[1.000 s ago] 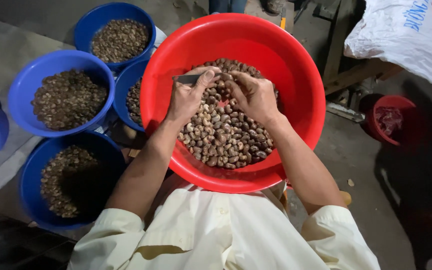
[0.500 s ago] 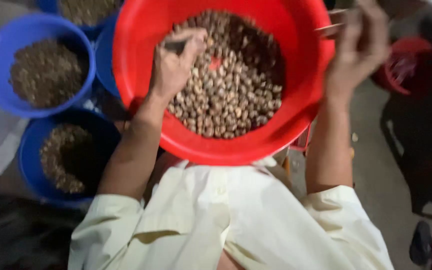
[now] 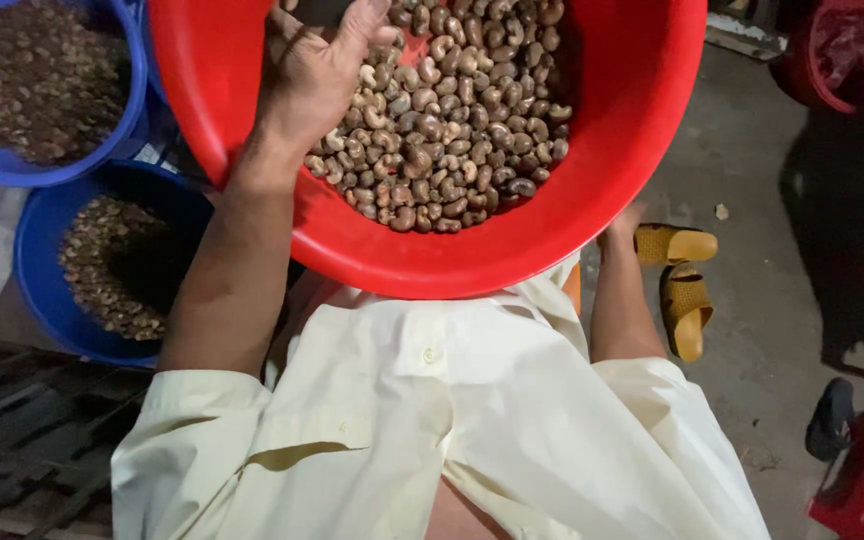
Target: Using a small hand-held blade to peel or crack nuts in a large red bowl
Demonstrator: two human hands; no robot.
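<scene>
Since half a second ago the right arm has dropped from beside the rim to below the red basin (image 3: 612, 180), its hand hidden under it, so I cannot tell its grip. Left hand (image 3: 317, 75) rests clenched on the cashew nuts (image 3: 452, 130), apparently gripping a dark tool, mostly out of frame. Basin looks propped on the lap; a tilt could spill nuts toward the blue tubs (image 3: 37, 290) left of that hand or the yellow sandals (image 3: 682, 280) right.

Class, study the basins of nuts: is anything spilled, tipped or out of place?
Nothing stands out. The nuts lie inside the red basin, none spilled; the left hand rests on them.
</scene>
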